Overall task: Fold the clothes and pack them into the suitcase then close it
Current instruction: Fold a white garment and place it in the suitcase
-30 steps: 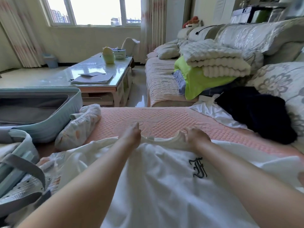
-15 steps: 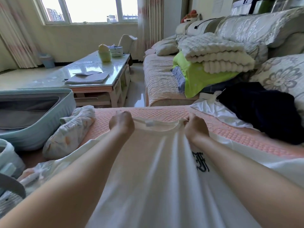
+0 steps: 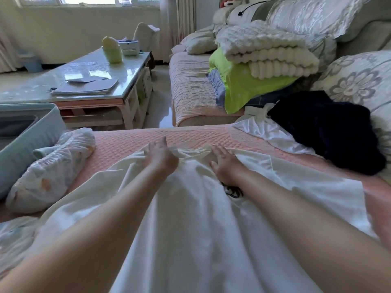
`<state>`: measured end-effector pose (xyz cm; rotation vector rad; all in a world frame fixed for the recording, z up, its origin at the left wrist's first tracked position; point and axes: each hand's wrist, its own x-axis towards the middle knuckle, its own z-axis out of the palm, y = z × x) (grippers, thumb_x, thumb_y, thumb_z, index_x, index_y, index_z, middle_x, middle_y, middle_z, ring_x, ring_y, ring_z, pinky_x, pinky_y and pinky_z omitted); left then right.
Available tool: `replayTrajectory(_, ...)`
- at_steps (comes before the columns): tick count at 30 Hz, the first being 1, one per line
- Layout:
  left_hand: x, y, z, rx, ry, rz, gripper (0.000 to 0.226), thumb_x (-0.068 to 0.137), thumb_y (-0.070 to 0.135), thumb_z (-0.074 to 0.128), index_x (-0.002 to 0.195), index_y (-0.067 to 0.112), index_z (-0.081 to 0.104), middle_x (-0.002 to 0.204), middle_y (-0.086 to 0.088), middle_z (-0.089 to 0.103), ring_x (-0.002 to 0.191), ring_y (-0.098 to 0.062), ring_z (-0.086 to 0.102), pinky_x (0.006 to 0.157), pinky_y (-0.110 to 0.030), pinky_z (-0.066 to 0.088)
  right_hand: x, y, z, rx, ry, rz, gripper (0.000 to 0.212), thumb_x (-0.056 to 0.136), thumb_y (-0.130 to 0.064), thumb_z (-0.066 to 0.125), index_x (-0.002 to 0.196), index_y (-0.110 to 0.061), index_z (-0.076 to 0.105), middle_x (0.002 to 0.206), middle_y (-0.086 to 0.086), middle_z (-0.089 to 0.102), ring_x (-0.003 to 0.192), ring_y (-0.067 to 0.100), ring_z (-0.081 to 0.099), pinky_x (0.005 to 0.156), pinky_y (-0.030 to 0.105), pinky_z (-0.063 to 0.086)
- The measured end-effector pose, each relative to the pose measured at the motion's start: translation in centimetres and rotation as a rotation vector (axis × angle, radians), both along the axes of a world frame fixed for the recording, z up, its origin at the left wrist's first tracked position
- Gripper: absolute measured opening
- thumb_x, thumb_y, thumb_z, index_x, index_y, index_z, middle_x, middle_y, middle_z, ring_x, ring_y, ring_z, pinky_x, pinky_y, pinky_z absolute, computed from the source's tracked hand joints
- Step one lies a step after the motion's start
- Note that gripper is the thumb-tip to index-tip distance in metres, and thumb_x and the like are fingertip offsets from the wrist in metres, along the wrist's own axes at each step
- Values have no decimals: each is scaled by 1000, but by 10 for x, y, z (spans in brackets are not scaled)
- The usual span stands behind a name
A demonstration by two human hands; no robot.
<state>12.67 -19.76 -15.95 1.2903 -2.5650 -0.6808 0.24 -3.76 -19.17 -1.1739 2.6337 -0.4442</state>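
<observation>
Two hands, left hand [image 3: 161, 159] and right hand [image 3: 224, 166], rest spread-fingered on the collar of the white shirt [image 3: 190, 229] near the far edge of the couch [image 3: 127, 142]; uneven smoothing could bunch the fabric and fold in creases.

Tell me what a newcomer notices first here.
The white T-shirt with a black emblem lies across the pink quilted cover in the centre, with the left hand and right hand resting at its collar end. Next, the lime-green cloth on the sofa behind and the open pale-blue hard suitcase at left.
</observation>
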Motion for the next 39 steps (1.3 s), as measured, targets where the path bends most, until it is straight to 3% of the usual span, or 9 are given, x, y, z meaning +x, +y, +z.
replayTrajectory(5, -20, 56, -5, -225, -36, -230, 60, 96, 28, 45, 153, 27, 27, 161, -6, 22, 146, -30, 19, 119, -45, 16, -7, 49, 12, -53, 9, -7, 64, 102, -30, 47, 159, -22, 20, 165, 8, 19, 152, 26, 20, 122, 38, 21)
replayTrajectory(10, -23, 129, 5, -265, -9, -575, 58, 100, 36, 45, 153, 23, 27, 162, -4, 23, 147, -28, 19, 119, -44, 21, -4, 139, 25, -122, 299, -173, 39, 100, -29, 46, 138, -23, 53, 147, 2, 49, 136, 24, 42, 110, 38, 27)
replayTrajectory(15, -17, 202, 11, -192, -66, -723, 61, 102, 47, 40, 156, 27, 21, 164, -1, 18, 150, -22, 14, 119, -43, 19, 2, 232, 29, 317, 341, -683, 62, 93, -57, 44, 139, -15, 42, 142, 11, 43, 129, 30, 43, 101, 42, 38)
replayTrajectory(18, -20, 237, 2, -185, -150, -791, 64, 100, 53, 36, 157, 31, 14, 165, -1, 11, 151, -22, 8, 121, -46, 13, 8, 257, 26, 296, 178, -883, 65, 96, -57, 42, 143, -12, 38, 140, 14, 41, 127, 32, 45, 94, 43, 44)
replayTrajectory(23, -37, 271, -16, -179, -241, -809, 70, 96, 66, 28, 156, 37, 7, 166, -4, 1, 152, -26, -3, 122, -52, 2, 8, 262, 26, 103, 130, -546, 44, 100, -15, 34, 143, -22, 39, 133, 13, 54, 114, 34, 57, 91, 42, 48)
replayTrajectory(26, -48, 278, -15, -243, -146, -753, 70, 97, 66, 26, 157, 39, 2, 166, -1, -5, 153, -23, -7, 121, -52, -4, -16, 282, 40, 87, 302, -482, 29, 97, -10, 33, 120, -16, 49, 126, 12, 51, 101, 35, 57, 76, 37, 44)
replayTrajectory(30, -51, 285, -27, -284, -166, -805, 73, 95, 68, 28, 156, 40, 0, 166, 2, -8, 152, -21, -12, 121, -53, -5, -51, 313, 58, 178, 393, -562, 30, 98, -8, 36, 126, -13, 47, 128, 18, 46, 104, 39, 58, 70, 40, 40)
replayTrajectory(35, -40, 284, -28, -279, -288, -874, 73, 96, 68, 23, 157, 38, -3, 165, 0, -12, 151, -21, -16, 121, -49, -11, -30, 306, 49, 333, 647, -441, 39, 97, -19, 43, 137, -22, 46, 140, 13, 36, 121, 32, 43, 98, 42, 37)
replayTrajectory(39, -10, 281, -16, -293, -295, -876, 72, 97, 66, 25, 158, 35, 3, 166, 0, -8, 152, -20, -13, 122, -47, -7, 20, 286, 44, 80, 216, -173, 52, 104, -44, 38, 154, -32, 33, 164, 7, 22, 147, 25, 25, 115, 39, 22)
